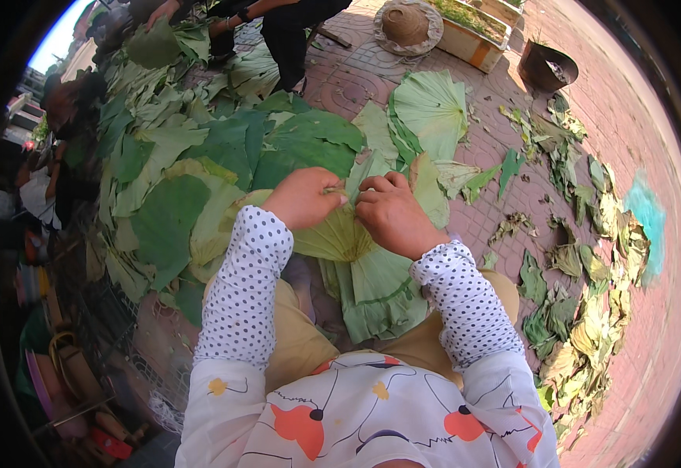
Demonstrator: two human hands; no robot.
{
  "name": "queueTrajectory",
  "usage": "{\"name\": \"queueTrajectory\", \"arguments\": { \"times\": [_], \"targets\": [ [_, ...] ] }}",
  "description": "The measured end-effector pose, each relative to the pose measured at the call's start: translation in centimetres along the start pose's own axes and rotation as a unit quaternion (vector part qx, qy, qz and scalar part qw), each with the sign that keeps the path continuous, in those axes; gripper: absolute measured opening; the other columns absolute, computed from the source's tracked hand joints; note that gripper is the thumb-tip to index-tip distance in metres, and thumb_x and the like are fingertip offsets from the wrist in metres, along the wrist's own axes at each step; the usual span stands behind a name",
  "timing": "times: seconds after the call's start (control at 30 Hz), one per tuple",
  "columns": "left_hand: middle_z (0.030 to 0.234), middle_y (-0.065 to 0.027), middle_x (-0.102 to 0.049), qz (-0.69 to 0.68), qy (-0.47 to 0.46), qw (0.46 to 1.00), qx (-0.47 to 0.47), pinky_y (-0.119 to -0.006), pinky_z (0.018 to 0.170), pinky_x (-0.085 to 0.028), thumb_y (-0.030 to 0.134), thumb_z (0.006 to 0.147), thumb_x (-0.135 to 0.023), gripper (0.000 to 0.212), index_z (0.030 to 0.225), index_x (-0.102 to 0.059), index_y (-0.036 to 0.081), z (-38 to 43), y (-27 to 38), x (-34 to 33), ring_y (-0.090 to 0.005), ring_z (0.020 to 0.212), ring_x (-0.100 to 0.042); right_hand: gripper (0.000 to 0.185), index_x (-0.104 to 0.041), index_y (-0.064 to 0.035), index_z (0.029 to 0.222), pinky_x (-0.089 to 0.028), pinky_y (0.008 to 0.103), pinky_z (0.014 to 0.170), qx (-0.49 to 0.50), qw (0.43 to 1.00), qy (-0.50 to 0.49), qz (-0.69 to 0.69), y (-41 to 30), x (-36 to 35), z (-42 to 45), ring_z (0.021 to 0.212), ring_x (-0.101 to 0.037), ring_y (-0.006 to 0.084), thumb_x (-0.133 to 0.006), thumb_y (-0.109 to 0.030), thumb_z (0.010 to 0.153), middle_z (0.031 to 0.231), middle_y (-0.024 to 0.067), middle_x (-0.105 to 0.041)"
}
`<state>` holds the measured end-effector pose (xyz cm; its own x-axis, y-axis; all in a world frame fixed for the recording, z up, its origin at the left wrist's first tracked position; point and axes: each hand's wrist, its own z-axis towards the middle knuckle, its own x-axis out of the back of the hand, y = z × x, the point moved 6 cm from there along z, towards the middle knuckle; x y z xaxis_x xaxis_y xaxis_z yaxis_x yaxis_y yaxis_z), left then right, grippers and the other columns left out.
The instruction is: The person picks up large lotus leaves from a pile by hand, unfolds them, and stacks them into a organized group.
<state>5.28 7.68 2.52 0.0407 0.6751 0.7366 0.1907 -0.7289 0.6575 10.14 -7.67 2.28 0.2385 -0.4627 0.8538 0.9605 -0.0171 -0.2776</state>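
My left hand (pixel 308 198) pinches a small greenish-brown bit, perhaps a leaf edge or a stem, between thumb and fingers. Close beside it, my right hand (pixel 396 213) has its fingers curled on the upper edge of a yellow-green lotus leaf (pixel 328 235). Veins spread from that leaf's middle, which faces me. Folded pale-green lotus leaves (pixel 384 295) hang below it, between my knees. Just beyond my hands lies a broad dark-green lotus leaf (pixel 311 143). My fingers partly hide where the leaf is gripped.
A large heap of lotus leaves (pixel 164 140) spreads ahead and left. Fanned leaves (pixel 431 114) lie on the paving. Withered scraps (pixel 589 327) line the right side. Farther off are a straw hat (pixel 406 26), a planter box (pixel 469 41) and a dark bucket (pixel 545 65). Another person (pixel 282 44) handles leaves.
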Motion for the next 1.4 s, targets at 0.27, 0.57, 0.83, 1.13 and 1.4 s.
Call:
{"name": "queueTrajectory", "arguments": {
  "times": [0.27, 0.57, 0.83, 1.13, 1.4],
  "targets": [
    [0.087, -0.0195, -0.065, -0.026, 0.016, 0.998, 0.049, -0.040, 0.071, -0.048, 0.023, 0.086, -0.072, 0.027, 0.093, -0.068, -0.003, -0.2, -0.1, 1.4, -0.0333, 0.078, -0.061, 0.005, -0.067, -0.0067, 0.078, -0.040, 0.0451, 0.099, 0.041, 0.998, 0.037, -0.002, -0.5, 0.6, 0.0, 0.101, -0.060, 0.0202, -0.066, -0.011, 0.074, 0.086, 0.0027, -0.066],
    [0.083, -0.0197, -0.062, -0.021, 0.010, 1.000, -0.002, -0.040, 0.071, -0.047, 0.024, 0.086, -0.073, 0.027, 0.089, -0.066, -0.002, 0.0, 0.2, 0.8, -0.0345, 0.077, -0.059, 0.009, -0.066, -0.0087, 0.083, -0.025, 0.0647, 0.115, -0.044, 0.998, -0.029, -0.029, -0.2, -0.5, -0.2, 0.098, -0.059, 0.0227, -0.071, -0.015, 0.079, 0.080, 0.0026, -0.062],
    [0.089, -0.0268, -0.066, -0.043, 0.008, 0.999, 0.032, -0.046, 0.073, -0.049, 0.027, 0.085, -0.072, 0.032, 0.093, -0.068, -0.004, 0.1, -0.2, 1.4, -0.0427, 0.082, -0.063, 0.009, -0.067, -0.0099, 0.077, -0.022, 0.0667, 0.116, -0.036, 0.999, -0.011, -0.002, -0.5, 0.1, -0.1, 0.102, -0.059, 0.0229, -0.073, -0.016, 0.075, 0.080, 0.0015, -0.061],
    [0.085, -0.0216, -0.063, -0.025, 0.012, 1.000, 0.013, -0.042, 0.072, -0.048, 0.024, 0.086, -0.073, 0.028, 0.092, -0.068, -0.003, 0.2, 0.4, 0.4, -0.0350, 0.079, -0.061, 0.016, -0.069, -0.0117, 0.086, -0.024, 0.0647, 0.115, -0.081, 0.993, -0.057, -0.056, 0.1, -0.8, -0.7, 0.106, -0.060, 0.0234, -0.078, -0.020, 0.077, 0.084, 0.0043, -0.062],
    [0.102, -0.0236, -0.068, 0.029, 0.022, 0.999, -0.006, -0.046, 0.083, -0.051, 0.027, 0.085, -0.070, 0.029, 0.099, -0.071, 0.001, 0.2, 1.5, -1.3, -0.0432, 0.097, -0.063, 0.024, -0.075, -0.0109, 0.097, -0.030, 0.0637, 0.112, -0.122, 0.974, -0.186, 0.035, 1.1, -3.4, -2.0, 0.108, -0.060, 0.0266, -0.079, -0.028, 0.080, 0.088, 0.0078, -0.064]
  ]
}}
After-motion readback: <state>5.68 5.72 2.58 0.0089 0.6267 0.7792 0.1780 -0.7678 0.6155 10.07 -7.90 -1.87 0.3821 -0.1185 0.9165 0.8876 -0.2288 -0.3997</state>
